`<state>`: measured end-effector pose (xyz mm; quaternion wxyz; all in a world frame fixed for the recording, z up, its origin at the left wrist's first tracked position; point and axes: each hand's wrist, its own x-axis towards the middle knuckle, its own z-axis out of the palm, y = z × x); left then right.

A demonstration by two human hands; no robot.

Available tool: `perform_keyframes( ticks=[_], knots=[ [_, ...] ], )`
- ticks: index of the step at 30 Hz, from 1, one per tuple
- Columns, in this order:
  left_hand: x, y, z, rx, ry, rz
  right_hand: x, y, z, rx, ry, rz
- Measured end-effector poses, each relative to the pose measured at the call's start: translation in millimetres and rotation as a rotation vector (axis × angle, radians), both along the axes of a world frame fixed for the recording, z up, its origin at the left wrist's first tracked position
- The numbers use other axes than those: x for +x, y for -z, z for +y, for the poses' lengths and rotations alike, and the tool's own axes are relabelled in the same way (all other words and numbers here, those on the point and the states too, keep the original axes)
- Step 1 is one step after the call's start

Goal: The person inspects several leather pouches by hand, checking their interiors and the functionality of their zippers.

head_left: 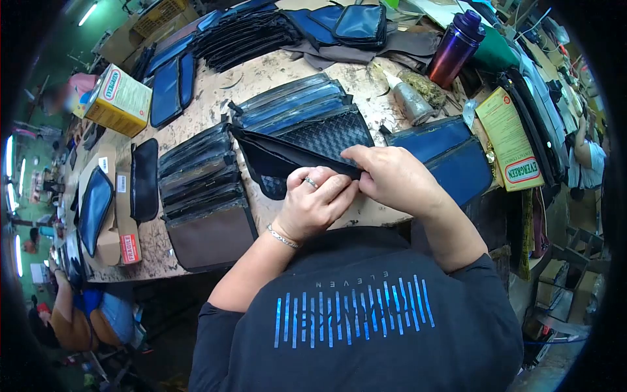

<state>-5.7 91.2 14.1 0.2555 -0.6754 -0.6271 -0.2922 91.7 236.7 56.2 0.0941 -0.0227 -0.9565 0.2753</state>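
Observation:
Near the table's front edge, my left hand (pixel 315 202), wearing a ring and a bracelet, pinches the edge of a black leather-like pouch piece (pixel 281 151). My right hand (pixel 395 176) grips the same edge from the other side, its fingers bent close to the left ones. The piece is tilted, with one long edge raised and its dark inner face showing. My fingers hide the exact spot they hold. Behind it lies a black panel with a woven pattern (pixel 333 134), beside overlapped blue-and-black pieces (pixel 287 104).
Layered black pieces (pixel 202 170) lie to the left, blue panels (pixel 450 160) to the right. Evergreen cans (pixel 121 98) stand at both sides. A cone-tipped bottle (pixel 411 98) and purple flask (pixel 457 49) are at the back right. Other people (pixel 98 307) are at the far left and right.

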Motion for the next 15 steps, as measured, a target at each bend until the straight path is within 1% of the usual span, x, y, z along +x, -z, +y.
perform_keyframes(
  ticks=[2,3,5,6,8,9,11,12,14,15],
  knots=[
    [0.0,-1.7,1.6,-0.033,-0.019,-0.004,-0.6,6.1,-0.7,0.047,0.089,0.1],
    [1.0,-5.3,1.3,-0.031,-0.019,-0.004,-0.6,6.5,-0.6,0.049,0.089,0.099],
    [3.6,-13.4,0.3,-0.188,-0.075,-0.008,-1.0,5.9,0.4,-0.084,0.153,0.107],
    [4.3,-11.6,0.5,-0.186,-0.078,-0.009,-0.8,4.7,0.6,-0.082,0.15,0.106],
    [5.7,-5.7,0.6,-0.123,-0.075,-0.016,1.2,1.0,0.8,-0.247,0.195,0.015],
    [5.4,-5.1,0.1,-0.124,-0.074,-0.016,1.9,-1.2,4.1,-0.249,0.196,0.015],
    [4.8,-3.7,-1.4,-0.025,-0.066,0.0,3.5,-6.2,13.0,-0.554,0.134,-0.144],
    [4.2,-2.8,-1.3,-0.027,-0.063,-0.004,4.3,-8.1,13.5,-0.556,0.137,-0.147],
    [2.1,-1.3,0.3,-0.039,-0.07,0.031,4.9,-12.3,13.4,-0.337,0.027,-0.166],
    [2.1,0.6,1.0,-0.047,-0.076,0.025,4.2,-14.5,10.8,-0.298,0.029,-0.179]
  ],
)
